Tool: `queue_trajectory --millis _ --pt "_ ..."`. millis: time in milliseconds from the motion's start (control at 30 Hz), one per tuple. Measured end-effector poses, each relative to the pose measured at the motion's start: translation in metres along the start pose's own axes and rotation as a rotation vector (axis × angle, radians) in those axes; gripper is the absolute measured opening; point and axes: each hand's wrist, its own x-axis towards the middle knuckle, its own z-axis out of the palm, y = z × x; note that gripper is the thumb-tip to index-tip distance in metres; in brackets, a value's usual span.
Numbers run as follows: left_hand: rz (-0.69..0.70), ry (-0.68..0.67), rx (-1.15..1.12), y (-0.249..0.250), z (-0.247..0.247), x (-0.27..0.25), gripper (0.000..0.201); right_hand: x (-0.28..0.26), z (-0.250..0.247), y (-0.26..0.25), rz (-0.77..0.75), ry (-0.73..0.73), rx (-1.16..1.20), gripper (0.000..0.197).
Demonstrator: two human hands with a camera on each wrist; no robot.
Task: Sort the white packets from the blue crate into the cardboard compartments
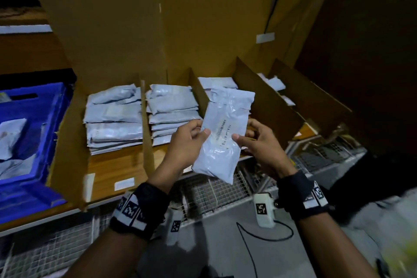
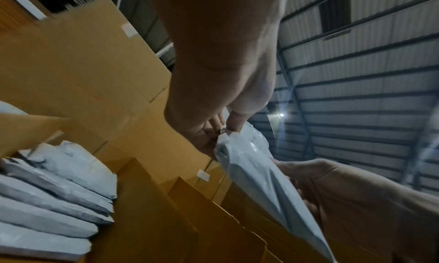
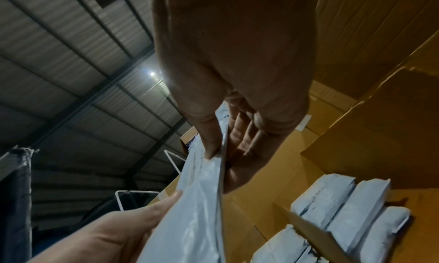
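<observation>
Dividers [image 1: 198, 95] — stacked packets [image 1: 115, 117] between; crate [image 1: 33, 133] leftward

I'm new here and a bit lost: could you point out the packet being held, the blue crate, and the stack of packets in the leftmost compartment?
held packet [image 1: 222, 133], head view, on its printed face between the thumbs.
blue crate [image 1: 42, 97], head view, on its far wall.
leftmost stack [image 1: 112, 119], head view, on the middle of the top packets.
</observation>
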Motion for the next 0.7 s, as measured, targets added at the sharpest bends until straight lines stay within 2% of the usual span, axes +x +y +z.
queue_trajectory --millis 133,300,467,700 --pt "0.012 -0.051 -0.055 0.017 0.042 -0.004 0.011 -0.020 -0.039 -0.002 -0.002 0.069 0.008 0.033" --pt "0.022 -0.119 -0.076 0.033 0.104 0.006 0.014 -0.028 -0.099 -0.008 0.028 -0.052 0.049 0.051" --pt "0.036 -0.150 -0.011 0.038 0.174 0.040 0.014 -0.009 -0.181 -0.009 0.038 -0.034 -0.023 0.051" --pt "-0.080 -0.069 -0.046 0.052 0.258 0.110 0.016 0.051 -0.341 -0.003 0.026 0.200 -0.202 0.039"
